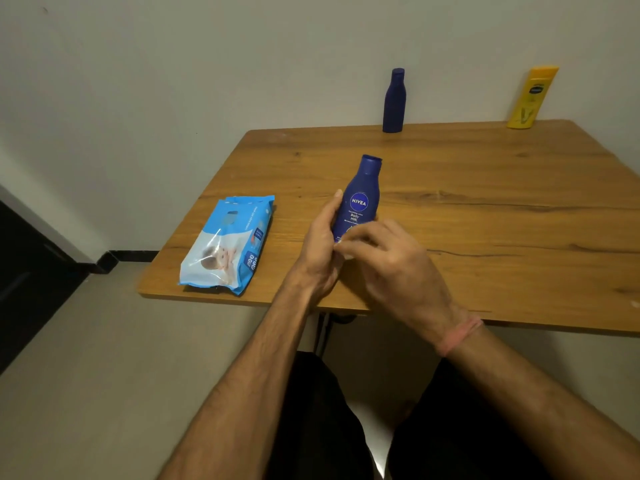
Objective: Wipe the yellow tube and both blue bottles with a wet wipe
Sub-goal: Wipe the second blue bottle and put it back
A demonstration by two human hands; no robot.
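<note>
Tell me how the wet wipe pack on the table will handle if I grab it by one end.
The wet wipe pack will probably sag, since its wrapper looks soft and crinkled. It lies flat on the table, so rolling seems unlikely. The film looks glossy, so it may slide in the fingers.

Wooden table (485,216) – wipes pack (227,244) flat near left edge; blue bottle (394,100), yellow tube (531,97) upright at back.

a wooden table (485,216) fills the right half; a pale wall (207,64) rises at twelve o'clock; a dark skirting strip (128,256) runs at nine o'clock.
</note>
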